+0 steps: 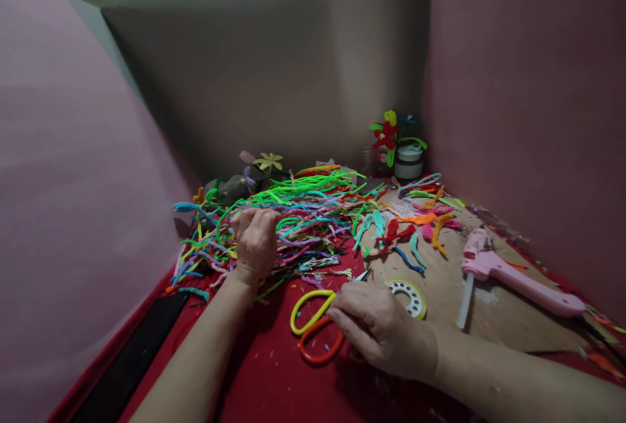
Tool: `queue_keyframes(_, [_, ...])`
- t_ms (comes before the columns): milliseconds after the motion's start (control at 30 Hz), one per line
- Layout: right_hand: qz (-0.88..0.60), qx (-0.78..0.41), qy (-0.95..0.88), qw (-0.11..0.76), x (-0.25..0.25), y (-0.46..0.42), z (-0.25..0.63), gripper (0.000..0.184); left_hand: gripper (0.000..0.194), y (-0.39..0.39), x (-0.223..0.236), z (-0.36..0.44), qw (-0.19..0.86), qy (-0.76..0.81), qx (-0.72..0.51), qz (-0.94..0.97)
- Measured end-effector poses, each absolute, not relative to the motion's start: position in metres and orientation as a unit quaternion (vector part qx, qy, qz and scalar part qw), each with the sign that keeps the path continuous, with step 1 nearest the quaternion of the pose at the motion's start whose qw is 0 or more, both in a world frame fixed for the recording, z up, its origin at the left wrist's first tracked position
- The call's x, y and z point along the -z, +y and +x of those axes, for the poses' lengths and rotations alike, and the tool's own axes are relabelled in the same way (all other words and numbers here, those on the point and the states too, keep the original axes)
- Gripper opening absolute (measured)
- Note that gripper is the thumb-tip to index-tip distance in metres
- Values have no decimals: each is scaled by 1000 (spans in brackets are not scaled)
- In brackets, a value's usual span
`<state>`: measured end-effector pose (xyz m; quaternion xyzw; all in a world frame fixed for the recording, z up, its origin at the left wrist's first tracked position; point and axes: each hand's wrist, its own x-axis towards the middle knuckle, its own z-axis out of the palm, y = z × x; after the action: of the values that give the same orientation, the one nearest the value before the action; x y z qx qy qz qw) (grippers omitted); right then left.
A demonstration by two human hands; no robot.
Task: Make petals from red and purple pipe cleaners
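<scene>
My left hand (254, 240) reaches into a big heap of coloured pipe cleaners (303, 211) on the red table cover (274, 377), its fingers curled down among the strands. What it grips is hidden under the knuckles. My right hand (379, 328) rests lower on the cloth, fingers bent over the scissors (317, 325), which have one yellow loop and one orange loop. The scissor blades point up to the right, past a roll of tape (408, 294).
A pink glue gun (513, 276) lies on a brown board (489, 306) at the right. Short bent pipe-cleaner pieces (415, 227) are scattered on the board. A white jar with a pipe-cleaner flower (403, 146) stands in the back corner. Pink walls close in left and right.
</scene>
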<state>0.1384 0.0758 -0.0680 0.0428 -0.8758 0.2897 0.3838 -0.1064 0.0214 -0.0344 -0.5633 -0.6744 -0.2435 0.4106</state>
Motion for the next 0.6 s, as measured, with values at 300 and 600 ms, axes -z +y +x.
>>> queue_keyframes(300, [8,-361,-859,364,64,75,140,26,10,11,36,-87,425,-632,187,-620])
queue_keyframes(600, [-229,-802,-526,167,36,92,121,11,19,-3,51,-68,353,-597,110,-712])
